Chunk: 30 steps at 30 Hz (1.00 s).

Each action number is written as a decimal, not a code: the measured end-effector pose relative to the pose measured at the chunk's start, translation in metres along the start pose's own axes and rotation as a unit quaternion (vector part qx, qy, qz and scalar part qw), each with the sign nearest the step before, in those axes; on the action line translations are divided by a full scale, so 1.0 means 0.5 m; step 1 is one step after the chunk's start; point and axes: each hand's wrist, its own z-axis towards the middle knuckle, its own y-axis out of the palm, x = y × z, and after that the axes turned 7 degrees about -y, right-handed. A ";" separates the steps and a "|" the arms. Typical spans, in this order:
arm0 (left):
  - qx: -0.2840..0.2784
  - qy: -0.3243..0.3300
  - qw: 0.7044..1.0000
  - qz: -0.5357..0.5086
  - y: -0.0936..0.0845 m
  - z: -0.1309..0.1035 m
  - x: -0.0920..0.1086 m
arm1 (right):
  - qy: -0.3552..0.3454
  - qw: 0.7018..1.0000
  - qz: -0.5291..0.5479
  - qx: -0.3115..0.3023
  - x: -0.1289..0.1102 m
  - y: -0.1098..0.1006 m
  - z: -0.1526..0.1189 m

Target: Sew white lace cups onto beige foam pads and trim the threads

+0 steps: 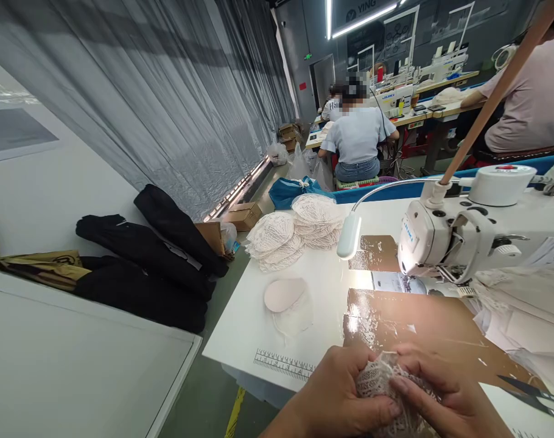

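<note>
My left hand and my right hand are both closed on one cream lace piece, low in the view at the table's front edge. Thumbs press on its face while the fingers curl behind; the lower part is partly covered by the hands. Beyond them stands a white sewing machine, its needle area lit. To the left lies a smooth beige cup-shaped pad with a sheer piece under it. Two stacks of lace cups, a nearer stack and a farther stack, sit at the back left.
Scissors lie at the right front. Pale fabric is heaped beside the machine. A small lamp on a bent neck hangs over the table. A printed ruler marks the front edge. Co-workers sit at machines farther off.
</note>
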 end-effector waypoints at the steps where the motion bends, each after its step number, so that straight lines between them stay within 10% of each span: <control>1: -0.004 0.004 1.000 0.000 0.003 0.000 -0.001 | -0.018 0.999 -0.026 0.011 -0.002 -0.003 0.002; 20: 0.034 0.060 0.996 0.053 -0.002 0.036 -0.001 | -0.002 0.996 -0.087 0.025 0.009 -0.023 0.011; 30: -0.082 -0.031 0.987 -0.133 -0.011 0.053 -0.020 | 0.056 0.998 -0.024 -0.024 0.009 -0.052 0.022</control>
